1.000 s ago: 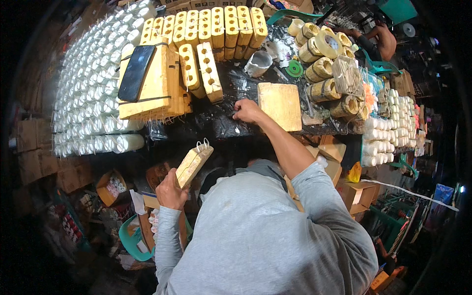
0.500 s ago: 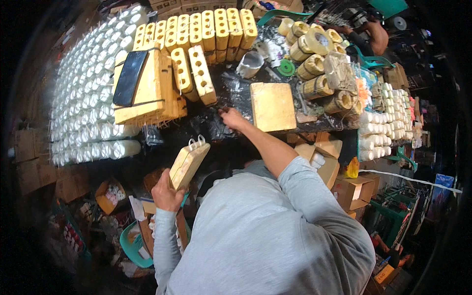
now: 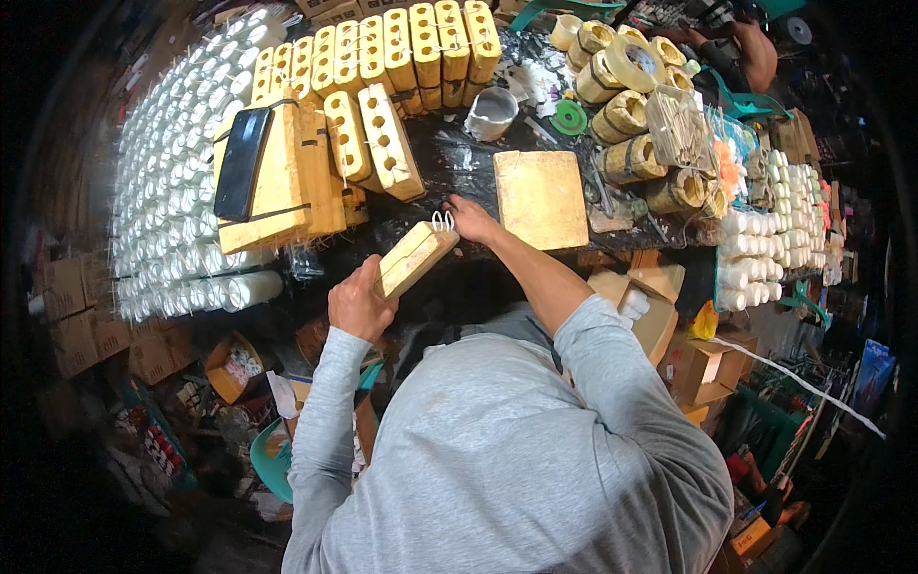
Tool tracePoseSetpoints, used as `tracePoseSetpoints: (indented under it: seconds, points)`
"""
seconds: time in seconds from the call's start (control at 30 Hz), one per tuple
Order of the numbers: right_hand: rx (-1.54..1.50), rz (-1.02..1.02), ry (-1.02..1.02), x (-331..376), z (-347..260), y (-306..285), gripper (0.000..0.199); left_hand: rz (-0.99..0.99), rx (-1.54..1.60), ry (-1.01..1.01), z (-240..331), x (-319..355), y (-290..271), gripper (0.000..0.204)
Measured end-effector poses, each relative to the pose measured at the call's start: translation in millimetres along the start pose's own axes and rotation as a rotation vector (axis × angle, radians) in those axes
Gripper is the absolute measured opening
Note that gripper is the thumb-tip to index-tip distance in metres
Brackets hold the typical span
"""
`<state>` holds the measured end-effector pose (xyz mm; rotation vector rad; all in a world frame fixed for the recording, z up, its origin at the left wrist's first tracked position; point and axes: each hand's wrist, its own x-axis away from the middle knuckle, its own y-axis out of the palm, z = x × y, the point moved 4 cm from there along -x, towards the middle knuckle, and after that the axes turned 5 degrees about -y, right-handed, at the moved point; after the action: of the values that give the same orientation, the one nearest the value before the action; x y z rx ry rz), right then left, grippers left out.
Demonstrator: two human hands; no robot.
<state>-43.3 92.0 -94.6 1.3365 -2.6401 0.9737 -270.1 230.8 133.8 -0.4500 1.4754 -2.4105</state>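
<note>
My left hand is wrapped round a yellow two-part block mould, tilted up in front of my body. White cord loops stick out of its upper end. Just beyond those loops, my right hand is at the front edge of the black-covered table. Its fingers are drawn together, and what they hold, if anything, is too small to make out. Several similar yellow moulds with round holes stand past my hands. To the right of my right hand lies a flat yellow slab.
A black phone rests on strapped yellow blocks at left, beside rows of whitish cylinders. A metal cup, green disc, tape roll and round moulds crowd the right. Cardboard boxes stand below; another person sits far right.
My left hand has raised the block mould up and to the right, bringing its looped end close to my right hand. My right hand has shifted slightly right along the table edge.
</note>
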Motion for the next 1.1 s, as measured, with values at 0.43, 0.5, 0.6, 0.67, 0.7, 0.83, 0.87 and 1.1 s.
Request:
tracePoseSetpoints:
  seconds: [0.43,0.5,0.6,0.67,0.7,0.83,0.87,1.1]
  points:
    - [-0.076,-0.052,0.283,13,-39,-52,0.026,-0.202,-0.161,-0.001,8,-55,31,0.06]
    - [-0.44,-0.079,0.499,27,-44,-56,0.017,-0.224,-0.22,0.0,15,-56,35,0.055]
    - [-0.872,-0.02,0.459,41,-59,-64,0.005,-0.235,-0.277,0.032,28,-54,39,0.046]
    - [-0.971,0.023,0.442,51,-65,-71,0.016,-0.248,-0.282,0.02,33,-54,41,0.043]
    - [-0.995,0.029,0.392,56,-70,-76,0.026,-0.256,-0.289,0.009,35,-55,42,0.042]
    - [-1.058,-0.013,0.21,86,-86,-93,0.067,-0.281,-0.296,-0.005,32,-63,39,0.042]
    - [-1.054,0.013,0.159,96,-89,-94,0.065,-0.28,-0.297,0.001,30,-66,37,0.043]
    - [-0.763,0.16,0.199,82,-112,-114,0.049,-0.314,-0.32,0.061,38,-61,41,0.051]
